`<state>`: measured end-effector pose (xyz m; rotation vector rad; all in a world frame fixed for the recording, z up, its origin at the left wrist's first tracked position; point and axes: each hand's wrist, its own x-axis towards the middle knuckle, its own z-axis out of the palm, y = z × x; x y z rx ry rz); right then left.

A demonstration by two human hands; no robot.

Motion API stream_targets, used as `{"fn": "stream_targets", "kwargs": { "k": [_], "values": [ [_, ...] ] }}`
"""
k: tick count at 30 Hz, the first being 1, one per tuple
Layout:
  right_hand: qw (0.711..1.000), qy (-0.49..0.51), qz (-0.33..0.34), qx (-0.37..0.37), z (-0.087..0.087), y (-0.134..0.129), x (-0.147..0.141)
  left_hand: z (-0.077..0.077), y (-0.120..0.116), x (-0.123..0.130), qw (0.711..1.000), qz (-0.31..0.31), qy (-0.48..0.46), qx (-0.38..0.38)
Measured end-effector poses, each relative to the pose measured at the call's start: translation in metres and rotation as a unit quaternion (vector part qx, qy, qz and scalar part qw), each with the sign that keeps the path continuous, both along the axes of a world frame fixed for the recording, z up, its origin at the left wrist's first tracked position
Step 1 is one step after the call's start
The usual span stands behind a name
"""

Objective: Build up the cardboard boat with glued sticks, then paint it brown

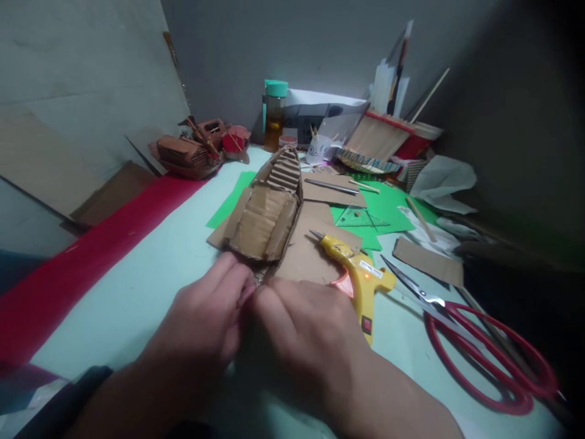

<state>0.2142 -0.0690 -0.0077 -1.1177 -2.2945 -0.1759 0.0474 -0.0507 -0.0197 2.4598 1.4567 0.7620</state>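
Note:
A boat-shaped cardboard model (265, 222) lies on the pale table, its pointed end away from me and its striped corrugated part near the tip. At its near end my left hand (208, 308) is closed, fingers bent round the edge. My right hand (306, 323) is closed beside it, fingertips almost meeting the left ones. Whatever is pinched between the two hands is small and mostly hidden by the fingers. Just right of the model, a yellow glue gun (359, 268) lies on its side with a small orange light showing.
Red-handled scissors (484, 350) lie open at the right. Green sheets (388, 210) and cardboard pieces (427, 259) are spread behind the glue gun. Farther back stand a bottle (275, 116), a stick-sided holder (381, 137) and a brown model (183, 155). Red cloth (105, 244) runs along the left.

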Motion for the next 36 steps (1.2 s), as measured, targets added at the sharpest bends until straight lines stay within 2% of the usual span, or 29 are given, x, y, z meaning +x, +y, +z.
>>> {"fn": "stream_targets", "kwargs": {
  "k": [3, 5, 7, 9, 12, 17, 22, 25, 30, 36],
  "values": [
    [1.0, 0.02, 0.009, -0.019, 0.001, 0.004, 0.009, 0.004, 0.001, -0.012, 0.998, -0.01, -0.056, -0.033],
    [0.996, 0.041, 0.022, -0.074, 0.001, 0.007, 0.014, 0.007, 0.005, -0.028, 0.991, 0.043, -0.092, -0.083],
    [0.991, 0.071, 0.026, -0.113, 0.002, 0.01, 0.017, 0.009, 0.01, -0.044, 0.964, 0.121, -0.156, -0.175],
    [0.987, 0.1, 0.016, -0.125, 0.001, 0.012, 0.018, 0.012, 0.015, -0.056, 0.921, 0.143, -0.234, -0.276],
    [0.985, 0.138, -0.005, -0.107, 0.001, 0.013, 0.017, 0.021, 0.021, -0.057, 0.871, 0.131, -0.298, -0.369],
    [0.981, 0.171, -0.008, -0.095, 0.002, 0.013, 0.018, 0.036, 0.028, -0.039, 0.81, 0.101, -0.38, -0.436],
    [0.981, 0.163, 0.029, -0.1, 0.012, 0.014, 0.022, 0.036, 0.042, -0.026, 0.717, 0.04, -0.436, -0.542],
    [0.978, 0.163, 0.025, -0.127, 0.019, 0.013, 0.027, 0.033, 0.048, -0.019, 0.695, 0.01, -0.427, -0.579],
    [0.975, 0.128, 0.02, -0.183, 0.03, 0.009, 0.035, 0.031, 0.05, -0.007, 0.662, 0.006, -0.432, -0.613],
    [0.985, 0.08, 0.011, -0.15, 0.036, 0.005, 0.041, 0.015, 0.055, -0.001, 0.614, -0.031, -0.434, -0.658]
  ]
}}
